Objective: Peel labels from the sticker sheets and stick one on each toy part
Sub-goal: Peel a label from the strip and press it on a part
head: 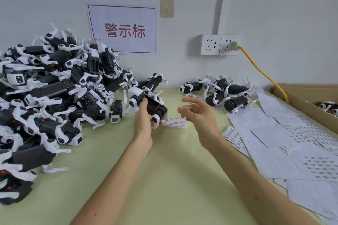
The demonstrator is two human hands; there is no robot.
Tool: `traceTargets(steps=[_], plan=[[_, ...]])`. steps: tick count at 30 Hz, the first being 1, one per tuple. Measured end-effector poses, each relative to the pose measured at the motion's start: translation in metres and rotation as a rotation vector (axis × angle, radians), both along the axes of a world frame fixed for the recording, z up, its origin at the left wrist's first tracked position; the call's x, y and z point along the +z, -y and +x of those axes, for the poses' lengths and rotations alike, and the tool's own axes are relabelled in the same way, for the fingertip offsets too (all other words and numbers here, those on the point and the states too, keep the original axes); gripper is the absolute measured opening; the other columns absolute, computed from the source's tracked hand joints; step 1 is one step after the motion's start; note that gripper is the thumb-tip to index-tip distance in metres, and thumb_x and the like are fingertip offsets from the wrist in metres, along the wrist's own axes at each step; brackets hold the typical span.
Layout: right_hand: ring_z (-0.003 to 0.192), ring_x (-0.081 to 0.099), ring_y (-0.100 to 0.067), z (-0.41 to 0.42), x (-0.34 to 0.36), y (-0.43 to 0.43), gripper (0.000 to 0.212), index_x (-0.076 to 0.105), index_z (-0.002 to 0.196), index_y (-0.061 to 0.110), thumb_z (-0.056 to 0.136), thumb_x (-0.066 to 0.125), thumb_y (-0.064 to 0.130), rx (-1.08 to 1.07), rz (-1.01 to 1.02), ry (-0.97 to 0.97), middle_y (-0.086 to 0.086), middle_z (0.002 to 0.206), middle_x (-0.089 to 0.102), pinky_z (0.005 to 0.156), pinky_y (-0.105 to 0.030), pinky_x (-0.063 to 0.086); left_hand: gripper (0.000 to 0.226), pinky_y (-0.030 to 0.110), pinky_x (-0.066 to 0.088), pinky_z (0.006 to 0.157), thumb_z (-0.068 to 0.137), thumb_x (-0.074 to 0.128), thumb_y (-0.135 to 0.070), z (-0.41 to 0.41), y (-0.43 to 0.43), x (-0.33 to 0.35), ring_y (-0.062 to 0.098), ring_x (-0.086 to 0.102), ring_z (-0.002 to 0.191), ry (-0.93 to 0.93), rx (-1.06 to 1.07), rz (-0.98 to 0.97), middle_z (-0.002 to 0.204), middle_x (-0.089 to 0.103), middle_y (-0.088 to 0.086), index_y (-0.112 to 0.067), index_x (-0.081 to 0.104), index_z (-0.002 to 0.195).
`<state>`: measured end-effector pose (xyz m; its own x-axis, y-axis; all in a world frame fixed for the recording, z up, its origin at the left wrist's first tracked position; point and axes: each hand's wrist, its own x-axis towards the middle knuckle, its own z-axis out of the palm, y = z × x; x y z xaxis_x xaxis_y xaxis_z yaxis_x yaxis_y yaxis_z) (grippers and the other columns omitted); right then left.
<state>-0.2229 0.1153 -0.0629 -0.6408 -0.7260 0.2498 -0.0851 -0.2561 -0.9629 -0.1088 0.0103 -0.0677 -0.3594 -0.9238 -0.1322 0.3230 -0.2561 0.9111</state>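
Observation:
My left hand [143,124] grips a black-and-white toy robot dog part [149,103] above the middle of the green table [164,179]. My right hand [199,113] hovers just to the right of it with fingers relaxed and spread, holding nothing that I can make out. Below the held toy a small sticker sheet [174,122] with rows of labels lies flat on the table.
A big heap of the same toy parts [47,97] fills the left side. A smaller group of toy parts [219,91] lies at the back right. Loose sticker sheets [296,148] cover the right edge beside a cardboard box [309,100]. A yellow cable [263,73] runs from the wall socket.

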Motion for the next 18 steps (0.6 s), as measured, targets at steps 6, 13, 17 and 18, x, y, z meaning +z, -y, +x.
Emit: traceTargets(steps=[6,13,17,18], plan=[[0.107,0.068,-0.008,-0.001,-0.002,0.002,0.068,0.050,0.141,0.027,0.083,0.082,0.009,0.021,-0.012,-0.085,0.007,0.115,0.074,0.092,-0.028,0.050,0.039,0.036,0.055,0.084,0.105,0.049,-0.048,0.000,-0.009,0.001,0.030,0.071,0.097,0.002,-0.112,-0.043,0.116,0.075,0.014,-0.016,0.068,0.119],[0.129,0.056,-0.018,0.007,-0.015,0.008,0.121,0.014,0.159,0.035,0.070,0.093,0.015,0.004,0.031,-0.433,0.009,0.156,0.035,0.106,-0.013,0.038,0.067,0.034,0.052,0.089,0.107,0.026,-0.056,0.004,-0.012,0.002,0.029,0.066,0.118,-0.136,-0.463,-0.074,0.122,0.072,0.014,-0.006,0.058,0.139],[0.120,0.060,-0.027,0.011,-0.006,0.004,0.110,0.023,0.156,0.035,0.069,0.088,0.018,-0.085,-0.111,-0.366,0.010,0.147,0.042,0.095,-0.035,0.055,0.057,0.045,0.051,0.097,0.104,0.041,-0.051,0.004,-0.011,0.002,0.032,0.067,0.118,-0.135,-0.577,-0.145,0.124,0.067,0.013,-0.006,0.063,0.133],[0.120,0.060,-0.029,0.011,-0.003,0.003,0.107,0.024,0.156,0.033,0.070,0.087,0.019,-0.112,-0.132,-0.353,0.009,0.147,0.043,0.094,-0.039,0.056,0.050,0.044,0.053,0.096,0.100,0.049,-0.049,0.004,-0.011,0.002,0.028,0.070,0.108,-0.109,-0.590,-0.158,0.118,0.066,0.009,-0.009,0.066,0.126]])
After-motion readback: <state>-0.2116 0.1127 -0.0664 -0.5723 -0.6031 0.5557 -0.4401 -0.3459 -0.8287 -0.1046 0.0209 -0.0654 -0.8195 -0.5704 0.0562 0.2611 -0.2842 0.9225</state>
